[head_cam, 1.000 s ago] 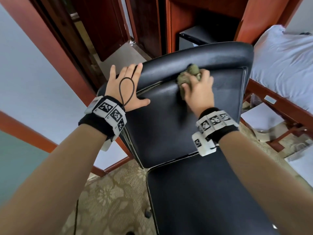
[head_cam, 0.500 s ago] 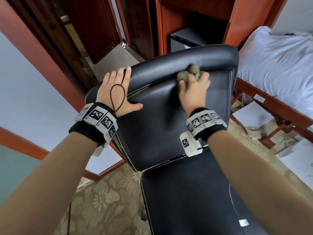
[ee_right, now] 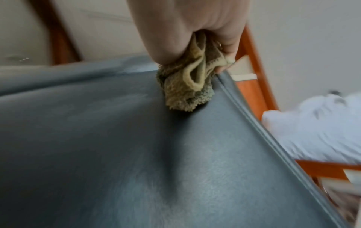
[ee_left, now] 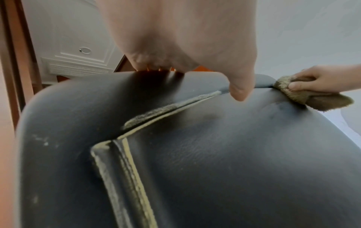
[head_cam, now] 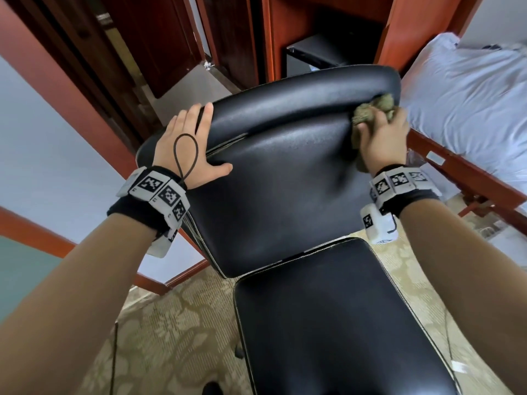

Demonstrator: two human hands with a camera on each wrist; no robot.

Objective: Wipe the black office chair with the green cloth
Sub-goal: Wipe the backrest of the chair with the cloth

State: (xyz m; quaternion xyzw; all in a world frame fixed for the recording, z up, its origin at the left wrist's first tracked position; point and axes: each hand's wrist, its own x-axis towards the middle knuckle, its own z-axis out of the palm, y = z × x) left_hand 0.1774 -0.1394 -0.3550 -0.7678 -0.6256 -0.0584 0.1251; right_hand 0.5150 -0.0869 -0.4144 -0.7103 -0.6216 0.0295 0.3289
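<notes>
The black office chair point(head_cam: 285, 181) faces me, backrest tilted up and seat point(head_cam: 328, 323) below it. My right hand point(head_cam: 382, 141) grips the bunched green cloth point(head_cam: 370, 111) and presses it against the backrest's upper right corner, just under the top roll. The right wrist view shows the cloth point(ee_right: 187, 88) wadded under the fingers beside the chair's right edge seam. My left hand point(head_cam: 188, 143) lies flat on the backrest's upper left corner, fingers straight over the top roll, thumb spread onto the front panel. In the left wrist view the thumb point(ee_left: 240, 89) touches the seam, the cloth point(ee_left: 304, 95) far right.
A bed with white bedding point(head_cam: 470, 109) and a red wooden frame point(head_cam: 456, 172) stands close on the right. Behind the chair are dark red wooden furniture point(head_cam: 285, 29) and a doorway point(head_cam: 194, 89). Patterned carpet point(head_cam: 171, 337) covers the floor; a white wall point(head_cam: 42, 152) is at left.
My right hand has slid the cloth rightward along the top of the backrest, from its middle to the right corner. The left hand stays on the upper left corner.
</notes>
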